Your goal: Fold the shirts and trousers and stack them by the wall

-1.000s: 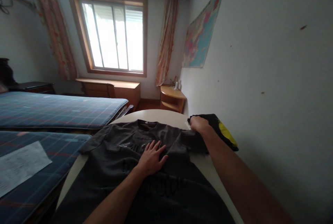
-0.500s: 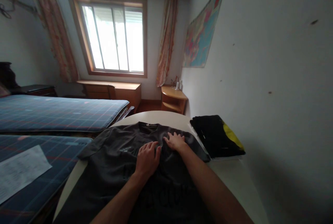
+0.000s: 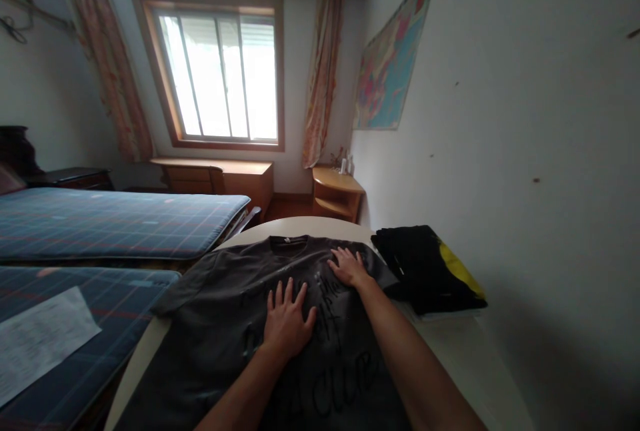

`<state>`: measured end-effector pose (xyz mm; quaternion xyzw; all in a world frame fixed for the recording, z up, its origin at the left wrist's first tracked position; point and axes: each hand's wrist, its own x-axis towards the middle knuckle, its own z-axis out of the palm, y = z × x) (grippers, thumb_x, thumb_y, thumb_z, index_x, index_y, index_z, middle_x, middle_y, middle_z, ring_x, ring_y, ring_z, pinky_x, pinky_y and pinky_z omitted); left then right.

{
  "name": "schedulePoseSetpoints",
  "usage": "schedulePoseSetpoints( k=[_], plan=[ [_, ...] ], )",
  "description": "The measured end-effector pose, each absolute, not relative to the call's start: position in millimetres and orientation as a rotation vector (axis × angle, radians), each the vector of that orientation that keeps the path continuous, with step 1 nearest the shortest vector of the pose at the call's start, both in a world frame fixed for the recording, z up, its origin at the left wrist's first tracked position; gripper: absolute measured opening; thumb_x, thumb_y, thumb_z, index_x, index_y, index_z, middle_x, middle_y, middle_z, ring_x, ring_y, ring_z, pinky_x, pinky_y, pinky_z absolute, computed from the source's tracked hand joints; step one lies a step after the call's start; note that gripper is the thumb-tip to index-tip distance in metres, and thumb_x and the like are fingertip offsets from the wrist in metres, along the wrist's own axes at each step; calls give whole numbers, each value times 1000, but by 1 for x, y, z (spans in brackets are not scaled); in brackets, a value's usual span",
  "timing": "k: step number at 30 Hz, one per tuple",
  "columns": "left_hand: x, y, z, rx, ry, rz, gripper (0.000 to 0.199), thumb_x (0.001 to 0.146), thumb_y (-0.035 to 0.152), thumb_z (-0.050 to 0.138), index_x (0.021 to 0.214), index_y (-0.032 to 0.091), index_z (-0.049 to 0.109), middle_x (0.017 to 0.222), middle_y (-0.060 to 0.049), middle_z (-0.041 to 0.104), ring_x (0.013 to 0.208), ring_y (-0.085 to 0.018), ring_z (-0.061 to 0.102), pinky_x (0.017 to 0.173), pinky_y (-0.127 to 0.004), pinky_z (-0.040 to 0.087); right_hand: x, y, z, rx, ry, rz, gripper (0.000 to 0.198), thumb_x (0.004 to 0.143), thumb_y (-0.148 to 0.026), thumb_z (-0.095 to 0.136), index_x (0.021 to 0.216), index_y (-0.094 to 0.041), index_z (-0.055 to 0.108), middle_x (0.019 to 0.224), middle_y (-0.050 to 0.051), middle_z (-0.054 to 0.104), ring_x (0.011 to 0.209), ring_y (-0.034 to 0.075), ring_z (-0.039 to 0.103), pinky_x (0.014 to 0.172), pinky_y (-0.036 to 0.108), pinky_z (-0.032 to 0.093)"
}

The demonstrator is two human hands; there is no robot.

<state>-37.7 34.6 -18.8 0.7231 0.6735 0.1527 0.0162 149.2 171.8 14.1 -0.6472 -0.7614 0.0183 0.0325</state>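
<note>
A dark grey T-shirt (image 3: 220, 324) with black lettering lies spread over a round pale table (image 3: 295, 225), its neckline toward the window. My left hand (image 3: 287, 321) rests flat on the middle of the chest, fingers spread. Farther up, near the shoulder on the right, my right hand (image 3: 348, 267) lies palm down on the cloth with its fingers apart. Neither hand grips the fabric. Just right of the shirt's sleeve sits a folded black and yellow garment pile (image 3: 425, 267). The shirt's lower part runs out of view beneath my forearms.
Two mattresses with blue checks (image 3: 125, 221) stand left of the table, a printed paper sheet (image 3: 47, 341) on the nearer one. A white wall (image 3: 525, 251) bounds the right side. Beyond the table are a corner shelf (image 3: 337, 181) and a wooden desk (image 3: 245, 167).
My left hand has flattened and its fingers have spread. My right hand has slid slightly right, toward the shoulder. The shirt's chest is smoother and more lettering shows.
</note>
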Motion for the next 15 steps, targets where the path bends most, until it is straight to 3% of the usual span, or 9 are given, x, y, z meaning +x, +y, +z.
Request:
schedulePoseSetpoints(
  k=[4, 7, 11, 15],
  plan=[
    [-39, 35, -19, 2254, 2078, 442, 64, 91, 54, 47, 149, 28, 42, 160, -11, 30, 147, -39, 22, 117, -59, 19, 169, 151, 47, -2056, -2271, -131, 45, 97, -26, 42, 140, -14, 50, 144, 18, 51, 135, 26, 44, 108, 39, 33],
    [-38, 33, -13, 2277, 2045, 457, 63, 91, 50, 49, 149, 26, 43, 159, -12, 31, 147, -39, 22, 117, -58, 19, 187, 133, 70, -2186, -2217, -187, 38, 93, -21, 50, 126, -9, 62, 129, 23, 61, 123, 32, 56, 98, 41, 43],
    [-33, 24, -3, 2425, 1782, 579, 60, 93, 44, 48, 151, 29, 38, 161, -7, 28, 149, -33, 18, 120, -53, 19, 201, 107, 79, -2329, -2264, -114, 25, 81, -23, 69, 102, -11, 74, 107, 21, 72, 102, 32, 69, 81, 37, 52],
    [-25, 9, 0, 2551, 1343, 510, 64, 93, 50, 52, 152, 36, 32, 163, -3, 22, 150, -34, 14, 120, -54, 22, 202, 86, 75, -2337, -2295, -122, 21, 80, -15, 68, 99, -12, 75, 106, 19, 73, 102, 30, 69, 81, 34, 52]
  ],
)
